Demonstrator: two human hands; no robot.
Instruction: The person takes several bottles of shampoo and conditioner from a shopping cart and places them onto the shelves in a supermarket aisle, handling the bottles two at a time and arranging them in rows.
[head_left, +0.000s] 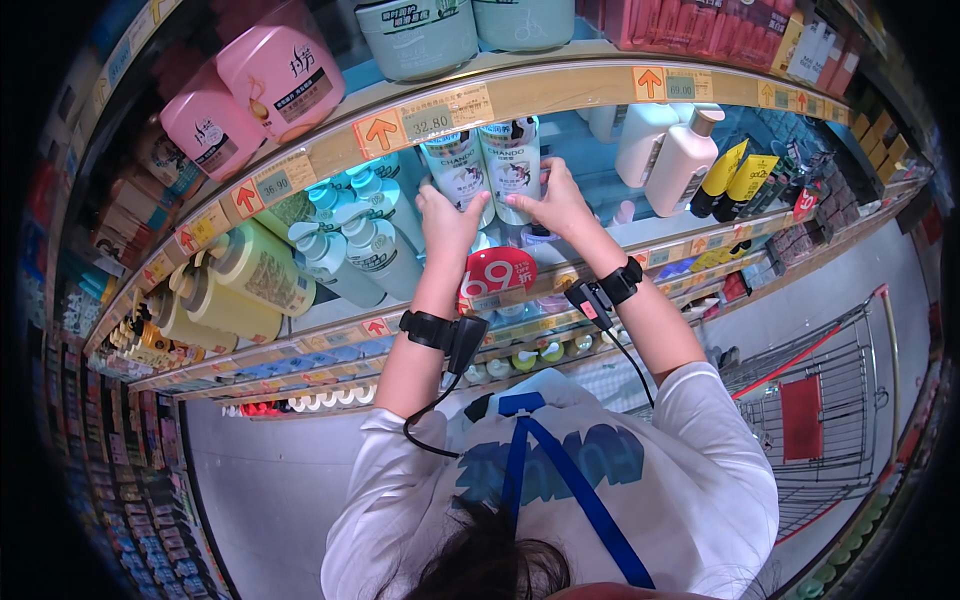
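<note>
Two white CHANDO bottles (512, 166) stand upright side by side on a store shelf, just under the shelf edge above them. My left hand (448, 219) is around the lower part of the left-hand bottle (459, 171), its thumb on the front. My right hand (556, 204) holds the right-hand bottle from its other side, thumb across the label. The bottles' tops are partly hidden by the upper price rail (517, 97). Below my hands, a round red discount sign (498, 274) hangs at the shelf front.
Pale green pump bottles (382, 251) stand to the left, with large yellow pump bottles (262, 270) beyond. On the right are white bottles (682, 169) and yellow-and-black tubes (742, 184). Pink jars (281, 71) sit on the shelf above. A wire shopping cart (825, 420) stands at my right.
</note>
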